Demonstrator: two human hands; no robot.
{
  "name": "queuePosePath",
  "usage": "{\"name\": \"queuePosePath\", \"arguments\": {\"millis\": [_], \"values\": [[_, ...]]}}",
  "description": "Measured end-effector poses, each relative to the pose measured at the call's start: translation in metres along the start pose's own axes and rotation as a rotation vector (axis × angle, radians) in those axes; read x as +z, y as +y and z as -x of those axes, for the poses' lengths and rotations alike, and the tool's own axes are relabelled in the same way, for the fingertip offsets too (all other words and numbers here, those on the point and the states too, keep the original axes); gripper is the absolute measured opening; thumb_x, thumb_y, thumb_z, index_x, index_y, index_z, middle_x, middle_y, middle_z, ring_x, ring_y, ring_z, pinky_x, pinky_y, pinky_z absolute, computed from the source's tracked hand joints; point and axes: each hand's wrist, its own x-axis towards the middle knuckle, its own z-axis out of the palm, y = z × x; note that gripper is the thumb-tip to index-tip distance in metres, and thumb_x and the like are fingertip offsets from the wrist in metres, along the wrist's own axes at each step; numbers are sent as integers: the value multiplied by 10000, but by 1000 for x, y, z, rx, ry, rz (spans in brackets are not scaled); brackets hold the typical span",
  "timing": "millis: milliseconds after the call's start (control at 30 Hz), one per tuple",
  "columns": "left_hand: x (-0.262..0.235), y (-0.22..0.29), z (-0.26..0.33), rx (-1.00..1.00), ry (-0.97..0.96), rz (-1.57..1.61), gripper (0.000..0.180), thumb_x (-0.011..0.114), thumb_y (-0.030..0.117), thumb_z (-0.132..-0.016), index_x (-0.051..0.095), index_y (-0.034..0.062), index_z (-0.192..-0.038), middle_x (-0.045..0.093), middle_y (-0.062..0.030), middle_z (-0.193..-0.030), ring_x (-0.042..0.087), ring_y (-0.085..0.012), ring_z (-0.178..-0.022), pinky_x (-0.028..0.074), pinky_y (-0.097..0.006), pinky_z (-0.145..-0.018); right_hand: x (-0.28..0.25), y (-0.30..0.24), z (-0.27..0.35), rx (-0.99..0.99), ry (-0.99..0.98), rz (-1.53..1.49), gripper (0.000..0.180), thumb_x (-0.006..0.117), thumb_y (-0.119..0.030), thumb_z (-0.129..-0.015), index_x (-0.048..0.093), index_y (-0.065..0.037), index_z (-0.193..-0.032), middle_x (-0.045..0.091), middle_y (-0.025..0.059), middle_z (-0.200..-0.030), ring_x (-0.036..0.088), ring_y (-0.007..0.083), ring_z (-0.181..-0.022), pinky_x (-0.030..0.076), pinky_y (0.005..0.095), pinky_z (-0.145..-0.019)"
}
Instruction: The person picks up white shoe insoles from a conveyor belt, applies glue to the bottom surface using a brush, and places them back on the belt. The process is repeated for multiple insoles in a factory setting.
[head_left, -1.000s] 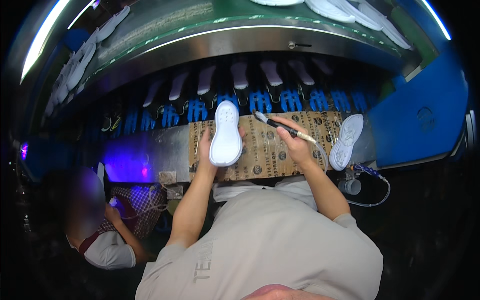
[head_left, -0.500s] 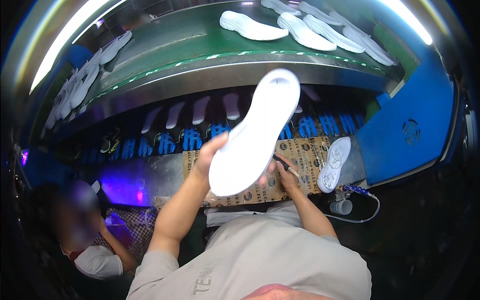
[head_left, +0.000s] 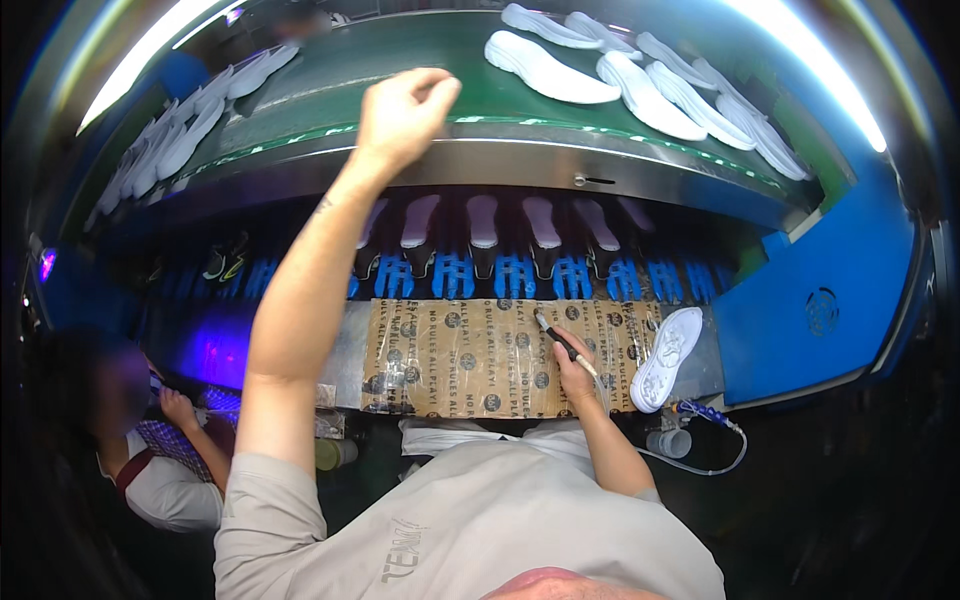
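My left hand point(head_left: 405, 115) is raised over the green conveyor belt point(head_left: 340, 100), with its fingers curled in and no object visible in it. Between the fingers of my right hand point(head_left: 577, 378) is a slim brush point(head_left: 562, 343) with a dark handle, slanting across the brown printed cardboard point(head_left: 465, 365). To the right of that hand, a white shoe sole point(head_left: 668, 358) lies on the bench, its hollowed side up. Several white soles point(head_left: 550, 70) rest on the belt to the right of my left hand.
More white soles point(head_left: 190, 140) overlap at the belt's left end. Under the belt is a row of blue clamps point(head_left: 455, 275) with purple-tinted soles point(head_left: 482, 222). A blue panel point(head_left: 820, 290) closes off the right; a cup point(head_left: 668, 443) and hose sit below it. Another person point(head_left: 165, 480) works at left.
The white sole that my left hand held is out of that hand, and where it lies is unclear. That hand has moved up and away over the belt. My right hand still holds the brush.
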Motion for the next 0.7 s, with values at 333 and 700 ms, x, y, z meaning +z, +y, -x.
{"name": "queuePosePath", "arguments": {"millis": [333, 700], "values": [[-282, -183, -31, -961, 375, -1191, 873, 655, 440, -900, 285, 130, -1627, 186, -405, -1605, 287, -594, -1450, 217, -703, -1166, -2, 9, 3, 141, -30, -25, 298, 651, -100, -965, 713, -1, -1240, 715, 135, -1105, 673, 243, -997, 516, 358, -901], [-390, -276, -13, -842, 441, -1290, 664, 707, 504, -889, 587, 63, -1371, 592, -251, -1422, 590, -468, -1274, 452, -588, -1080, 0, -3, -3, 9, -14, 69, 291, 682, -124, -961, 710, -2, -1224, 697, 142, -1019, 653, 248, -896, 505, 338, -816]]}}
